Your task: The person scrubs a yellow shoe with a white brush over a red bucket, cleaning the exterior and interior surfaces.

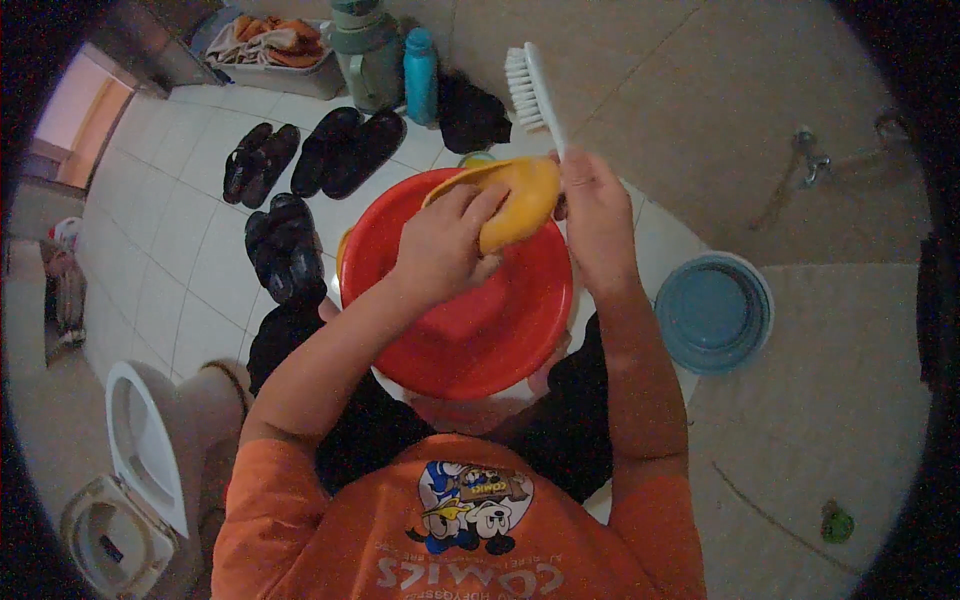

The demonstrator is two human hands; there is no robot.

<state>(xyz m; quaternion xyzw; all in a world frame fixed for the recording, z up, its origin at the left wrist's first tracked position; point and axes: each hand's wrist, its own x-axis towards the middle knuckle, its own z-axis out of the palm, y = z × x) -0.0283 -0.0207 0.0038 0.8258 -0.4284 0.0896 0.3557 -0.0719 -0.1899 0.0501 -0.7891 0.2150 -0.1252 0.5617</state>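
Note:
My left hand (440,245) grips a yellow slipper (520,200) and holds it over a red plastic basin (470,330) between my knees. My right hand (595,205) is closed around the handle of a white scrubbing brush (530,90), whose bristled head sticks up and away from me, above the slipper. The two hands are close together, with the slipper between them. The inside of the basin looks bare below the slipper.
A blue bucket (713,312) stands on the floor to my right. Several pairs of black sandals (285,245) lie on the white tiles to my left, with a teal bottle (420,75) and a green jug (367,50) behind. A toilet (140,460) sits at lower left.

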